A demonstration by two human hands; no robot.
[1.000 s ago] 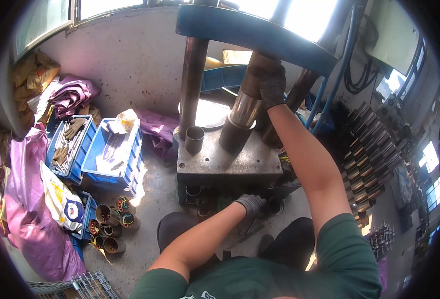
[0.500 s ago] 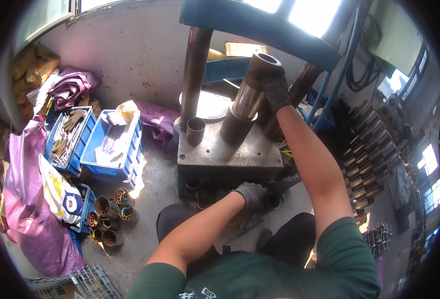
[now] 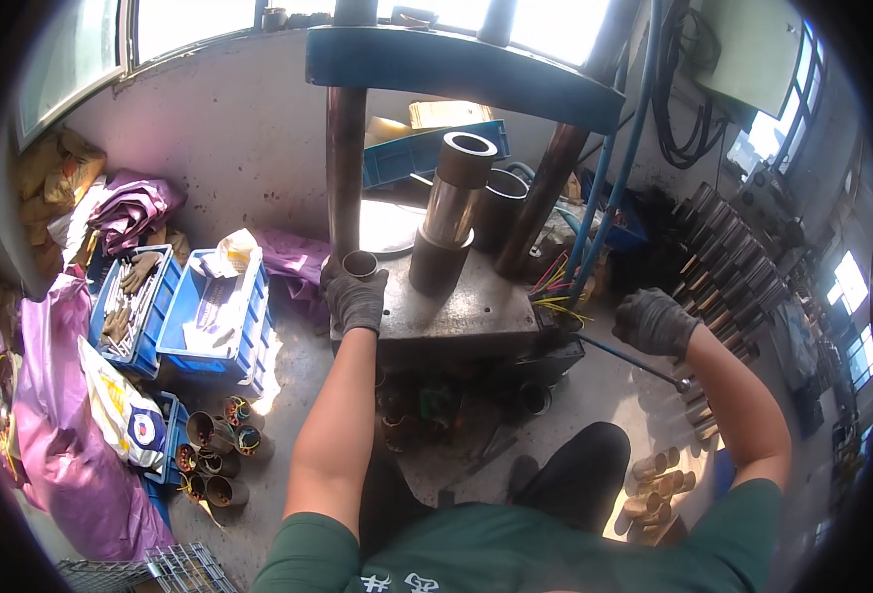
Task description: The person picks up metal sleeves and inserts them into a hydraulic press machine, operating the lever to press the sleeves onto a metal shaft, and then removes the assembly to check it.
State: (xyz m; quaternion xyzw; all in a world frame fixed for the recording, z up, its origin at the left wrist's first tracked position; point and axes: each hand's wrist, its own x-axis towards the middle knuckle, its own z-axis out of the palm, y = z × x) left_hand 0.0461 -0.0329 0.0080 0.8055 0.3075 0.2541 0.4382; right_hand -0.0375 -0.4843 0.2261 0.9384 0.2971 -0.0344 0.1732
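Note:
My left hand (image 3: 357,299), in a dark glove, is closed around a short metal tube (image 3: 359,264) at the left side of the press's steel block (image 3: 461,314). The glove hides the tube's lower part, so whether it touches the block cannot be seen. On the block stands a shiny metal cylinder (image 3: 450,211), set in a darker sleeve (image 3: 437,267) and topped by a thick dark ring (image 3: 465,163). To the right of the block, my gloved right hand (image 3: 656,322) is curled into a fist with nothing visible in it, above a ball-ended lever (image 3: 644,364).
A blue crossbeam (image 3: 466,74) on two columns spans the block. Blue crates (image 3: 214,346) and purple sacking (image 3: 71,415) are on the left. Wire-filled cans (image 3: 225,491) stand on the floor. Stacked metal tubes (image 3: 728,272) and short tan cylinders (image 3: 659,482) lie right.
My left hand has come up from below the block's front edge and gripped the short tube. My right hand has let go of the tall cylinder's top and moved down to the right.

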